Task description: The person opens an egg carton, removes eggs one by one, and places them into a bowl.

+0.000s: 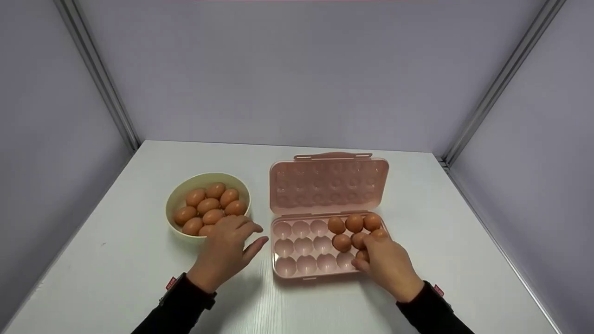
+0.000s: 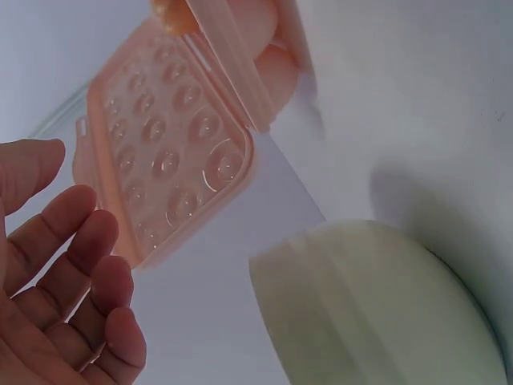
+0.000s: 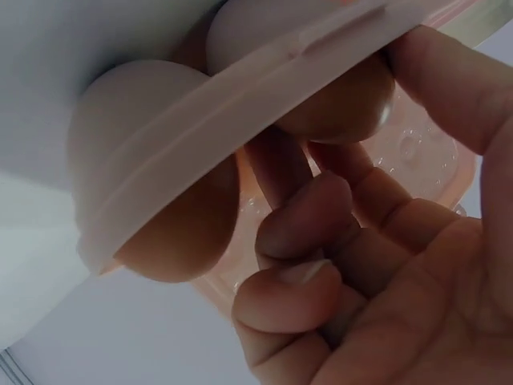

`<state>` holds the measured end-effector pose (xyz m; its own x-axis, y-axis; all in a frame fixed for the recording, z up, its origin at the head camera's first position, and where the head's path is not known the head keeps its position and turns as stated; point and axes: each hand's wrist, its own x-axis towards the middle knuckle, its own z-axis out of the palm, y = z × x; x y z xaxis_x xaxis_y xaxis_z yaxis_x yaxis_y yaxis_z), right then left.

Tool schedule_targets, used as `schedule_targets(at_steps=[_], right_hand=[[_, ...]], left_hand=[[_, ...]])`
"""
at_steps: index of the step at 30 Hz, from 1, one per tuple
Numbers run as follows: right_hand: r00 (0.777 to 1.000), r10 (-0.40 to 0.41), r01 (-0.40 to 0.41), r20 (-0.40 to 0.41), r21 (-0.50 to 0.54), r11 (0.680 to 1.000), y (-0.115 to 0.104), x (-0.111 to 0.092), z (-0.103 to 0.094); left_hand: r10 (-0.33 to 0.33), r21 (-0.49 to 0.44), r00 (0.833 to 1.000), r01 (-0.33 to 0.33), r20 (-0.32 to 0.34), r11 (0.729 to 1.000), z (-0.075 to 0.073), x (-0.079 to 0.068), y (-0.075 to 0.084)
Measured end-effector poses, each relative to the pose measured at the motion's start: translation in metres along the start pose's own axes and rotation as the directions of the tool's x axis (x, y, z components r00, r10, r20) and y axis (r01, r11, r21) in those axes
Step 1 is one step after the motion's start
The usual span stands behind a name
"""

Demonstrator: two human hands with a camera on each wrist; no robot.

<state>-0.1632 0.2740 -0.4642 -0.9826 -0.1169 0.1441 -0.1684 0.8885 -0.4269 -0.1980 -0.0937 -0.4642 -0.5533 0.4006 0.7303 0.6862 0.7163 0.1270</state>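
Observation:
A pink egg carton [image 1: 304,277] lies open, its dimpled lid [image 1: 329,185] tilted back, with brown eggs [image 1: 354,223] in the cups toward its right end. My right hand [image 1: 387,264] reaches over the front right part and pinches an egg [image 3: 345,104] low in its front-row cup, thumb at the carton's rim and fingers behind. Beside it another egg [image 3: 184,233] sits in the corner cup, hidden by my hand in the head view. My left hand [image 1: 225,248] hovers by the near right edge of a pale green bowl [image 1: 174,225] of brown eggs, fingers loosely bent around nothing.
The bowl stands left of the carton on a white table [image 1: 116,250]. Several bare cups [image 1: 303,246] show in the carton's left half. Grey panels [image 1: 287,74] with metal corner posts [image 1: 506,79] enclose the table at the back and sides.

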Motion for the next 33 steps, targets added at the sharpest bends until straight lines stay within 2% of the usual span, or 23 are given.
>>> schedule_targets(at_steps=[1, 2, 3, 6, 8, 16, 20, 22, 24, 26, 27, 28, 29, 30, 31, 33], right_hand=[[0.999, -0.043, 0.042, -0.026, -0.044, 0.998, -0.002, 0.002, 0.002], [0.992, -0.108, 0.099, -0.062, -0.135, 0.986, -0.003, 0.004, 0.004], [0.977, -0.188, 0.159, -0.100, -0.248, 0.956, -0.004, 0.007, 0.007], [0.956, -0.259, 0.204, -0.138, -0.322, 0.925, -0.008, 0.013, 0.013], [0.954, -0.270, 0.211, -0.126, -0.355, 0.911, -0.010, 0.016, 0.016], [0.957, -0.284, 0.246, -0.052, -0.367, 0.897, -0.013, 0.025, 0.015], [0.946, -0.317, 0.273, -0.061, -0.372, 0.887, -0.008, 0.027, 0.013], [0.940, -0.328, 0.277, -0.092, -0.352, 0.894, -0.006, 0.027, 0.010], [0.942, -0.310, 0.271, -0.126, -0.258, 0.927, -0.008, 0.025, 0.005], [0.954, -0.270, 0.264, -0.127, -0.063, 0.963, -0.012, 0.021, 0.000], [0.964, -0.245, 0.253, -0.099, 0.075, 0.964, -0.015, 0.018, -0.002], [0.971, -0.234, 0.241, -0.055, 0.228, 0.943, -0.018, 0.016, -0.004], [0.971, -0.238, 0.219, 0.000, 0.383, 0.897, -0.022, 0.014, -0.005], [0.967, -0.245, 0.174, 0.068, 0.523, 0.834, -0.025, 0.011, -0.005], [0.956, -0.259, 0.120, 0.135, 0.629, 0.768, -0.029, 0.008, -0.005], [0.918, -0.306, 0.007, 0.254, 0.759, 0.651, -0.035, 0.003, -0.002]], left_hand=[[0.002, -0.007, 1.000, -0.002, 0.003, 1.000, 0.001, 0.000, 0.001], [0.005, -0.015, 1.000, -0.005, 0.003, 1.000, 0.002, -0.001, 0.001], [0.009, -0.022, 1.000, -0.009, 0.003, 1.000, 0.003, -0.001, 0.002], [0.018, -0.048, 1.000, -0.018, 0.001, 0.999, 0.005, -0.002, 0.005], [0.024, -0.064, 1.000, -0.024, 0.000, 0.998, 0.007, -0.003, 0.006], [0.032, -0.105, 0.999, -0.029, 0.025, 0.994, 0.014, -0.007, 0.017], [0.052, -0.113, 0.998, -0.048, 0.036, 0.992, 0.017, -0.007, 0.024], [0.061, -0.120, 0.998, -0.057, 0.034, 0.991, 0.018, -0.006, 0.029], [0.071, -0.132, 0.997, -0.066, 0.031, 0.989, 0.019, -0.004, 0.037], [0.089, -0.157, 0.996, -0.083, 0.028, 0.984, 0.020, -0.001, 0.046], [0.105, -0.171, 0.994, -0.100, 0.021, 0.980, 0.021, 0.001, 0.051], [0.122, -0.180, 0.992, -0.118, 0.016, 0.977, 0.021, 0.003, 0.056], [0.146, -0.184, 0.989, -0.142, 0.008, 0.973, 0.021, 0.005, 0.062], [0.176, -0.187, 0.984, -0.175, -0.008, 0.967, 0.022, 0.007, 0.067], [0.211, -0.188, 0.977, -0.213, -0.030, 0.959, 0.022, 0.008, 0.072], [0.281, -0.176, 0.956, -0.292, -0.082, 0.940, 0.023, 0.012, 0.082]])
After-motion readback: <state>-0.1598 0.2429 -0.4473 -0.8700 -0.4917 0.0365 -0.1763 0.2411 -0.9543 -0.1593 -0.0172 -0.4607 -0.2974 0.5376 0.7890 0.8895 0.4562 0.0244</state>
